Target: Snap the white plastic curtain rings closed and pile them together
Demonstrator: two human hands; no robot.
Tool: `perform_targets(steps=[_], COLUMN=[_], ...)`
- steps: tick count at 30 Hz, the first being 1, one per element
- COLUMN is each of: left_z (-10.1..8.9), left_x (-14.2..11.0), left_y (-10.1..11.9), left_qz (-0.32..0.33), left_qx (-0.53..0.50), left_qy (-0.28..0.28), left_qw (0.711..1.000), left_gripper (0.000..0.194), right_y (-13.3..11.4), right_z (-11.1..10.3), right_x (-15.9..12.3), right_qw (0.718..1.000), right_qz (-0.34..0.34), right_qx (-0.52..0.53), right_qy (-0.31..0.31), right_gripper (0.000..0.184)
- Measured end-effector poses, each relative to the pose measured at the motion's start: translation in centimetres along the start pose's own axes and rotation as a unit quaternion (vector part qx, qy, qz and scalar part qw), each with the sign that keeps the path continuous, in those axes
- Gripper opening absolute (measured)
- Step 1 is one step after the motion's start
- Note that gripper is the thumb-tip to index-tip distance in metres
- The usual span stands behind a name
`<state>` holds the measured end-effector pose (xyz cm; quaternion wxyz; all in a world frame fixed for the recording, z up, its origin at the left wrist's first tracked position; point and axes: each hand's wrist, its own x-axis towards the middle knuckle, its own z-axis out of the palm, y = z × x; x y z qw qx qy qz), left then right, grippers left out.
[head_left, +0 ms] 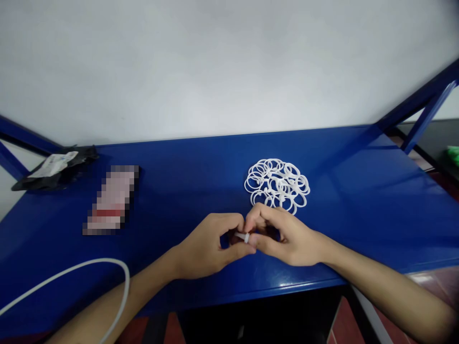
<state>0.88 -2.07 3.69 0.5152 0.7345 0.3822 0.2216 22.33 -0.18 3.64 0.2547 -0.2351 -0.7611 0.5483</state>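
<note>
Low over the front part of the blue table, my left hand (215, 243) and my right hand (279, 234) meet, thumbs and fingertips pinched together. Between them is a small white cable tie (242, 236), gripped from both sides. Only a short strip and its thicker head show; my fingers cover the rest. Just beyond my right hand lies a loose pile of white cable ties (278, 184) closed into rings, several of them overlapping.
A blurred-out pinkish flat item (113, 198) rests on the blue table (186, 177) to the left. Behind it sits a black plastic package (57, 167) with a white label. A white cable (96, 260) loops across my left forearm. Blue metal braces (426, 102) flank the table.
</note>
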Motion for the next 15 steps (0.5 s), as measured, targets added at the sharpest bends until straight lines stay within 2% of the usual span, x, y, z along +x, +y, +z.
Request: perform_targets(steps=[4, 10, 15], left_z=[0.2, 0.6, 0.7], left_x=[-0.1, 0.1, 0.0], left_y=[0.2, 0.1, -0.2], left_qz=[0.034, 0.079, 0.098], left_qx=[-0.023, -0.022, 0.007], left_qy=[-0.025, -0.065, -0.068], left_qw=[0.999, 0.995, 0.993], left_gripper=[0.023, 0.022, 0.014], right_y=[0.2, 1.0, 1.0], right_z=[0.1, 0.4, 0.7], right_x=[0.1, 0.2, 0.4], right_qw=[0.999, 1.0, 0.998], right_qz=[0.006, -0.012, -0.038], right_qx=[0.031, -0.015, -0.05], right_qy=[-0.01, -0.023, -0.018], right_gripper=[0.019, 0.038, 0.039])
